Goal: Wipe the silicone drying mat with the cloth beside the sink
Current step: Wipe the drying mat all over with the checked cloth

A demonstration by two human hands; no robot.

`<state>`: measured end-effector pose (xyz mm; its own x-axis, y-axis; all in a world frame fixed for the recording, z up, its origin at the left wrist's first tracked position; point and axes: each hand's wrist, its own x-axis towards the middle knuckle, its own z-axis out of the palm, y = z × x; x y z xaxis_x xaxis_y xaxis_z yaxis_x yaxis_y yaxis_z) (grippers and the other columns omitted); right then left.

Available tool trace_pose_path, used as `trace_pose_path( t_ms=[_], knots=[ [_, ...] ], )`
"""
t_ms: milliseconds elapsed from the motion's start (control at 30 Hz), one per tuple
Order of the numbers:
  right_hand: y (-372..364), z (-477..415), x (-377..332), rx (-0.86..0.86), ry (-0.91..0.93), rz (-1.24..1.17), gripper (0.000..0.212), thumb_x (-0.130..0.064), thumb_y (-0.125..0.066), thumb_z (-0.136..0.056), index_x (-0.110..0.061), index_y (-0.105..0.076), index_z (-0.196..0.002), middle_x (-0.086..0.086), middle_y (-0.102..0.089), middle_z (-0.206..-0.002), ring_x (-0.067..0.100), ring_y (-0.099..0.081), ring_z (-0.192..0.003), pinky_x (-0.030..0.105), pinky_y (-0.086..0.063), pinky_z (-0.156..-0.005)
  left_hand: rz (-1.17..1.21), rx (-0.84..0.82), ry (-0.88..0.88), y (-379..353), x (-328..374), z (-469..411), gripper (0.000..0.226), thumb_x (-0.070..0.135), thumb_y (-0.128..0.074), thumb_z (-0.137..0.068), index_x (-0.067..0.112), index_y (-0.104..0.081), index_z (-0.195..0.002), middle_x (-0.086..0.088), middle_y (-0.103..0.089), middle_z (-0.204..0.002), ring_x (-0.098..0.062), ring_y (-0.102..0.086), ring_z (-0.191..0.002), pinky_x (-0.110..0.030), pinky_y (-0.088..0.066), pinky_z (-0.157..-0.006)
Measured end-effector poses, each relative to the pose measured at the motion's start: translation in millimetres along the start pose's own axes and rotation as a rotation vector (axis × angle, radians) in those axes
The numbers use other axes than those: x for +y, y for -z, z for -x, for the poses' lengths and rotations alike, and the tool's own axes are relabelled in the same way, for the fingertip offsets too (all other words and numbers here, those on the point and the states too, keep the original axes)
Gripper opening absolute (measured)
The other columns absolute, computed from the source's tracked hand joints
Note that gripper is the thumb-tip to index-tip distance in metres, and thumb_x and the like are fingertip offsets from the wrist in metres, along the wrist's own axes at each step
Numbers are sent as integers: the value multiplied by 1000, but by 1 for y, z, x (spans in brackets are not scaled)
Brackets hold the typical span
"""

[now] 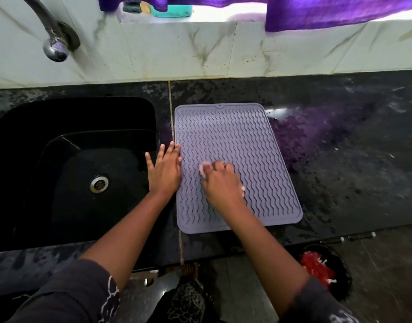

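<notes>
A grey-lilac silicone drying mat (235, 136) with wavy ridges lies flat on the dark counter, just right of the sink. My right hand (220, 183) is on the mat's lower middle, fingers curled over a small pale cloth (203, 169) that shows only at the fingertips and under the palm's edge. My left hand (164, 170) lies flat with straight fingers, pressing on the mat's left edge and the counter strip beside the sink.
A black sink (72, 169) with a metal drain fills the left. A chrome tap (53, 45) hangs above it. The dark stone counter (340, 159) stretches right, wet and shiny. Purple curtain (328, 12) hangs above. A black bin with red contents (324, 271) stands below the counter edge.
</notes>
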<state>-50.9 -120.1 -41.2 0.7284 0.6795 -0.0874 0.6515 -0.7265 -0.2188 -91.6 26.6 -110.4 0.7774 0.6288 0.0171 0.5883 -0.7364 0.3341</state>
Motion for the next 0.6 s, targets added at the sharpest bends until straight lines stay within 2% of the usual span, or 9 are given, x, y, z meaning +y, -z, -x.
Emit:
trace_pose_path(
  t_ms=[100,167,267,333,400,467,500,533,600],
  knots=[
    [-7,14,-6,-109,68,215,38,-18,-39,-95,-5,-40,-131,15,-40,-132,34,-37,-121,44,-36,-98,4,8,-6,1,0,-1,47,33,-21,-102,23,-22,-149,5,-22,-157,-16,-8,-147,-50,10,-114],
    [-2,35,-3,-209,135,265,38,-17,-37,-95,-3,-41,-130,16,-40,-129,34,-37,-119,46,-37,-96,4,7,-8,1,-1,0,47,33,-21,-102,23,-22,-149,5,-22,-157,-16,-8,-147,-50,10,-114],
    [17,54,8,-400,238,250,35,-25,-39,-96,-9,-50,-125,11,-47,-123,31,-43,-113,45,-39,-92,10,-8,-1,1,-1,4,47,33,-21,-102,23,-22,-149,5,-22,-157,-16,-8,-147,-50,12,-113],
    [31,51,21,-486,194,134,35,-36,-40,-96,-15,-57,-118,6,-52,-112,25,-48,-106,42,-43,-92,-24,-38,-3,5,-1,0,48,33,-22,-102,22,-21,-149,2,-19,-158,-18,-6,-147,-50,13,-113],
    [43,42,35,-403,105,24,35,-39,-38,-97,-20,-57,-120,4,-53,-111,21,-49,-104,38,-45,-93,-133,-52,-38,12,3,-4,50,34,-27,-101,21,-22,-149,-5,-17,-159,-22,-5,-147,-49,13,-113],
    [52,27,50,-206,13,-114,38,-37,-42,-95,-27,-49,-131,2,-51,-120,20,-46,-110,35,-43,-93,-91,-19,-97,21,18,-7,49,36,-40,-97,18,-36,-143,-12,-32,-152,-26,-21,-143,-45,1,-117],
    [56,20,57,-100,-14,-195,41,-35,-47,-93,-28,-48,-133,1,-50,-123,21,-45,-111,34,-42,-92,98,-43,-117,27,32,-8,45,39,-45,-95,17,-50,-133,-11,-49,-139,-26,-37,-135,-43,-15,-116],
    [61,13,63,1,-11,-274,44,-34,-51,-90,-27,-50,-133,1,-51,-124,22,-45,-112,34,-42,-92,412,-153,-97,35,51,-6,39,45,-48,-93,18,-61,-118,-8,-62,-122,-26,-52,-122,-40,-32,-109],
    [71,0,74,143,66,-346,48,-36,-54,-83,-21,-56,-129,6,-55,-123,26,-48,-112,35,-41,-94,1123,-561,36,50,99,-4,43,55,-45,-87,21,-68,-99,-1,-72,-97,-22,-65,-100,-37,-47,-93]
  ],
)
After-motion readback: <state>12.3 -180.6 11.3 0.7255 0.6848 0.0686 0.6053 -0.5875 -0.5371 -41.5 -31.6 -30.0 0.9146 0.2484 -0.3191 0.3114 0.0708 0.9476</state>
